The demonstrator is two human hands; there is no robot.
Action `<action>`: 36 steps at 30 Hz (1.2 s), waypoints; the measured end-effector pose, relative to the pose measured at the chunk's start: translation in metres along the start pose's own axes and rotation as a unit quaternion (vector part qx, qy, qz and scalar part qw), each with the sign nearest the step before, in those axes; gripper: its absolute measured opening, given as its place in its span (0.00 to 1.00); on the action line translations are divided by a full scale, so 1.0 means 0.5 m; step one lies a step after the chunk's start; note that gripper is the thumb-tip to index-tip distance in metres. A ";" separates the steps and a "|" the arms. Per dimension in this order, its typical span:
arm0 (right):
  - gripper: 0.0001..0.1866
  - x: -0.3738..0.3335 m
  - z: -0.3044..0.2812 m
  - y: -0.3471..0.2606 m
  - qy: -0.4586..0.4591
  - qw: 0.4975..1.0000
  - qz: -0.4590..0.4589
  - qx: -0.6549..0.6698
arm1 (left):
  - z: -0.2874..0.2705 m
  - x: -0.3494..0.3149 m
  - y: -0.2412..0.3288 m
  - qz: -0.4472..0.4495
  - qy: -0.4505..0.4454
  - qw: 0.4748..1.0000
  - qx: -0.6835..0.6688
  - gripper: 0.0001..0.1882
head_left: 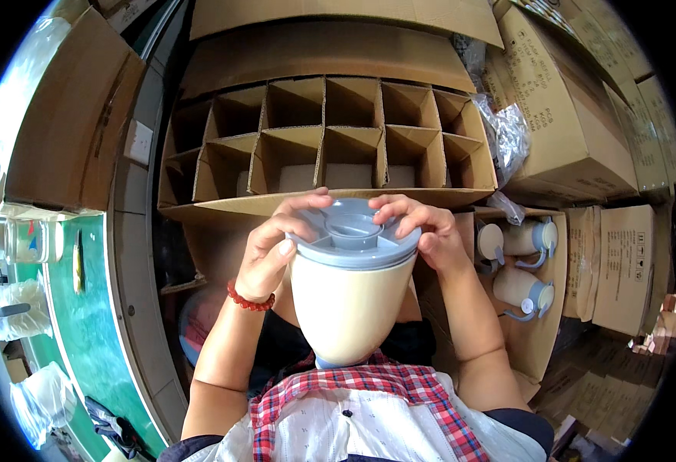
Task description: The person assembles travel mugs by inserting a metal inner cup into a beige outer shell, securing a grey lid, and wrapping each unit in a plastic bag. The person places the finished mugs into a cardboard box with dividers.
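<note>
A cream vacuum jug (349,308) stands bottom-up against my front, its narrow grey-blue end low at my apron. Its wide grey-blue base (330,252), with a round recess and ribs, faces up. My left hand (265,254), below which a red bead bracelet circles the wrist, grips the base's left rim with curled fingers. On the opposite rim, my right hand (434,231) holds on with fingers and thumb. Just beyond both hands lies an open carton (292,205) split by cardboard dividers into several compartments.
To the right, an open carton (538,350) holds several cream jugs (516,286) with grey-blue handles. Closed cartons (557,108) are stacked behind it, beside clear plastic wrap (509,138). At left are a green-topped table (91,308) and a brown carton (68,123).
</note>
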State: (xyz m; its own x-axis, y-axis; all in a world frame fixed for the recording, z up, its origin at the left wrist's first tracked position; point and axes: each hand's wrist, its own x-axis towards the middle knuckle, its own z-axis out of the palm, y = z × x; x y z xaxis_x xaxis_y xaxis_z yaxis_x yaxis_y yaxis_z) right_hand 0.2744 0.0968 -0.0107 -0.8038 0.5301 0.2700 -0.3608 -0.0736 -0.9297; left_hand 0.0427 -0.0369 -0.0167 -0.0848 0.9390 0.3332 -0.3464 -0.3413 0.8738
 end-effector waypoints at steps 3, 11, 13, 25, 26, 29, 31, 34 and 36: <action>0.20 0.007 0.056 -0.070 -0.008 0.987 -0.033 -0.155 | -0.002 -0.020 -0.005 -0.019 0.030 0.997 -0.068 0.19; 0.12 0.005 0.081 -0.081 0.030 0.978 -0.035 -0.202 | 0.002 -0.023 -0.013 -0.067 0.056 0.996 -0.033 0.25; 0.15 -0.012 0.047 -0.023 0.039 0.995 -0.053 -0.073 | 0.018 -0.029 0.010 -0.051 0.054 0.993 0.092 0.25; 0.31 -0.002 0.089 -0.103 0.027 0.967 -0.008 -0.253 | 0.015 0.000 0.037 0.003 -0.003 0.997 0.082 0.21; 0.30 -0.004 0.091 -0.110 0.024 0.948 -0.027 -0.317 | 0.035 0.006 0.028 0.017 0.019 0.999 0.027 0.21; 0.34 -0.009 0.037 -0.048 0.012 0.991 -0.012 -0.135 | 0.056 -0.004 0.049 -0.015 0.017 0.986 0.162 0.14; 0.38 -0.020 0.024 0.013 0.034 0.998 0.032 0.044 | 0.128 0.009 0.117 -0.048 0.015 0.942 0.332 0.14; 0.38 -0.007 0.037 0.058 0.054 0.971 0.047 0.229 | 0.208 0.023 0.155 0.014 -0.015 0.855 0.518 0.09; 0.38 -0.006 0.032 0.032 0.041 0.991 0.050 0.120 | 0.180 0.018 0.141 0.014 -0.022 0.876 0.482 0.14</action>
State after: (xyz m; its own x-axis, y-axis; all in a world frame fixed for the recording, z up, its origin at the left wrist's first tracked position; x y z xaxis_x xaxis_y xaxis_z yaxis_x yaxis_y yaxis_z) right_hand 0.2635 0.0804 -0.0225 -0.8032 0.5768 0.1488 -0.3911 -0.3223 -0.8621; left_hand 0.1017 -0.0565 0.0799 -0.0365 0.9344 0.3542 0.6062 -0.2611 0.7512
